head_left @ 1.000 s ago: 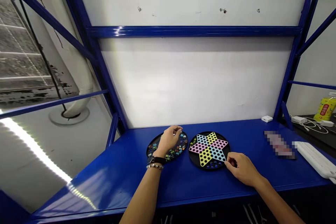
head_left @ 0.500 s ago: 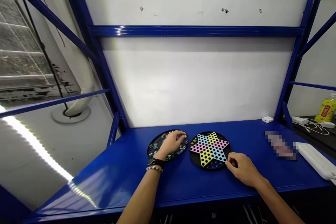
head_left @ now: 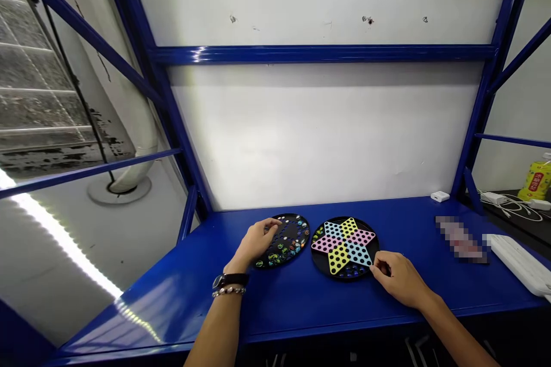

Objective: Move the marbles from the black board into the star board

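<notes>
My left hand [head_left: 258,238], with a dark watch and a beaded bracelet on its wrist, hovers over the left part of a round black tray [head_left: 289,234] of colourful glass marbles [head_left: 282,253]. Its thumb and fingers reach forward slightly apart, and no marble shows between them. To the right lies a round black Chinese checkers board [head_left: 318,264] with a pink, yellow and blue star [head_left: 343,245] full of holes. Green marbles [head_left: 317,233] and dark blue ones [head_left: 353,271] lie in its outer sections. My right hand [head_left: 398,278] has curled fingers pinched at the board's lower right rim, by a blue star tip.
Both round pieces rest on a blue tabletop [head_left: 301,309] with a white panel [head_left: 322,137] behind. To the right are a blurred-out flat object [head_left: 462,239], a white power strip [head_left: 519,264] and a white adapter [head_left: 439,196]. Beyond stands a yellow bottle [head_left: 536,180] near cables.
My left hand has shifted left across the marble tray, uncovering its middle and right part. My right hand stays at the board's rim.
</notes>
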`<action>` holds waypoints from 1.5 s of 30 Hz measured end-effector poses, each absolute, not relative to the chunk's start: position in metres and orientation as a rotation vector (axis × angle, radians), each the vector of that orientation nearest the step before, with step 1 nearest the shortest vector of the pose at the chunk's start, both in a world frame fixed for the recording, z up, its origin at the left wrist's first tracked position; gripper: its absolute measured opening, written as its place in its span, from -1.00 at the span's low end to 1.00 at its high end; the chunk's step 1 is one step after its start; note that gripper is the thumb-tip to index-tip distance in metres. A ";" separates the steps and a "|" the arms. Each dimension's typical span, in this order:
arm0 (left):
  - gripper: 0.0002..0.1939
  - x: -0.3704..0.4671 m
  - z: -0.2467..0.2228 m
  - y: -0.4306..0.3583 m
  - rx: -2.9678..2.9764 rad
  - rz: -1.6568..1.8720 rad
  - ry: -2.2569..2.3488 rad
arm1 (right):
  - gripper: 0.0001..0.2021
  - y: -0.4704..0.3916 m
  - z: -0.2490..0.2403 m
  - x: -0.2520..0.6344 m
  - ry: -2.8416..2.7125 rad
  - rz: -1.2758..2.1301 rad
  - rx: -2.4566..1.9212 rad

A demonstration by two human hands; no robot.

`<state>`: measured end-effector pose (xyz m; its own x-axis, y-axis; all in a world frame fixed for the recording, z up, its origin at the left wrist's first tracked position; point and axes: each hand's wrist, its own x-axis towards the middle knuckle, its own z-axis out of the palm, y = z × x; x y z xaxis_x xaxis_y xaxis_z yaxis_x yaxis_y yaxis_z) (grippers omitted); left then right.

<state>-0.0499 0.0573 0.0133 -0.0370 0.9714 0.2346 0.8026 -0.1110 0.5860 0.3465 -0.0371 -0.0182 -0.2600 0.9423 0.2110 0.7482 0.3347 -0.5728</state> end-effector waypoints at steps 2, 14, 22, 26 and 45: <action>-0.52 -0.051 0.016 0.050 1.970 0.857 1.769 | -0.69 -0.037 -0.017 0.346 -2.083 0.504 -1.476; -0.47 -0.078 0.034 0.029 1.953 0.611 1.807 | -0.70 -0.038 -0.017 0.345 -2.086 0.494 -1.479; -0.63 -0.054 0.027 0.029 2.016 0.393 1.558 | -0.70 -0.038 -0.015 0.345 -2.081 0.526 -1.468; -0.66 -0.055 0.023 0.033 2.042 0.415 1.592 | -0.70 -0.037 -0.017 0.345 -2.077 0.512 -1.461; -0.63 0.050 0.017 0.078 2.298 0.742 1.484 | -0.70 -0.037 -0.016 0.343 -2.067 0.527 -1.488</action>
<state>0.0505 0.0779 0.0168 0.3308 0.9083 0.2561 0.7500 -0.4178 0.5128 0.3434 -0.0374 -0.0161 -0.2493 0.9488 0.1938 0.7404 0.3157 -0.5934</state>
